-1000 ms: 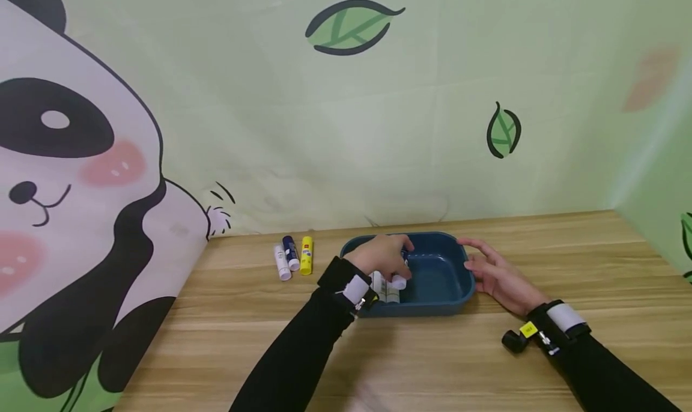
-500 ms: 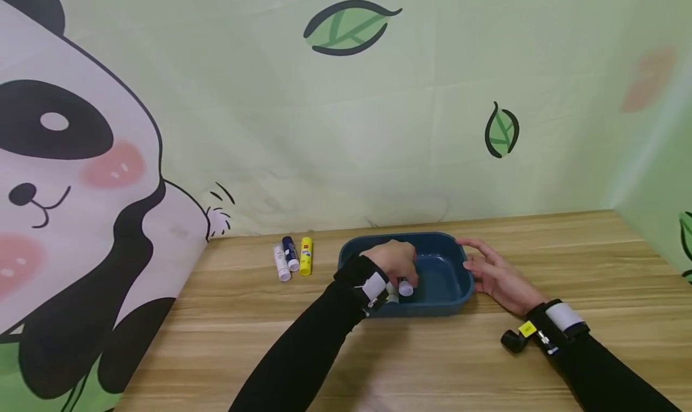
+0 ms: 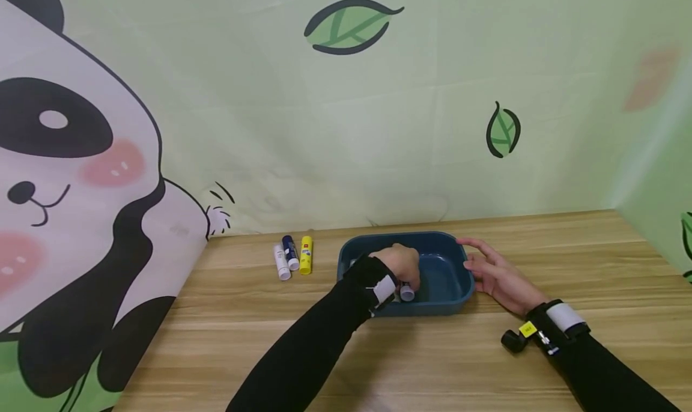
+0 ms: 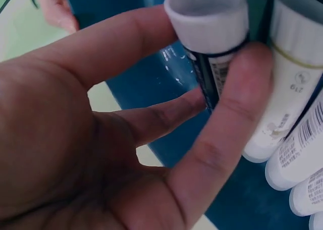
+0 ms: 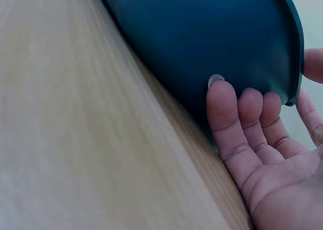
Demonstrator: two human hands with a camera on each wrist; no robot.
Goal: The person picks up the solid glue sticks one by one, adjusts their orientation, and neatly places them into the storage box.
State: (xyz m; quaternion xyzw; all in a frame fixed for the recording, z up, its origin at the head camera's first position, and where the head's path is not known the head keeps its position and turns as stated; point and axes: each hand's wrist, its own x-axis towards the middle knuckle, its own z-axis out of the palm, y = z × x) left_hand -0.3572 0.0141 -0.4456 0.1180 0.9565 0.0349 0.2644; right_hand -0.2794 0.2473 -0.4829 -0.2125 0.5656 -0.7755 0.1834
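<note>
— Tubes on the table (image 3: pixel 205 340), how many do we count?

— We count three there, to the left of the bin (image 3: pixel 432 310): one white tube (image 3: pixel 282 262), one blue tube (image 3: pixel 290 253) and one yellow tube (image 3: pixel 306 256). Of bins we see one only.

— And inside it?

— One dark tube (image 4: pixel 214 33) with white end, and beside it a row of pale tubes (image 4: pixel 303 144). Three of these show well, and the edge of a fourth shows also. Part of the row is hidden, so we cannot give the full count.

— What is different from one second ago?

— The left hand (image 3: pixel 397 260) has moved to the right inside the bin, and the dark tube went with it. It is now at the right side of the pale tubes. The three on the table stay as they were, and the right hand (image 3: pixel 503 283) too.

— How are the hands now?

— The left one is closed around the dark tube, thumb and fingertips pinching it. If this tube touches the bottom, we cannot tell. The right one is relaxed, fingers softly bent, with tips touching the bin from outside at its right end.
</note>
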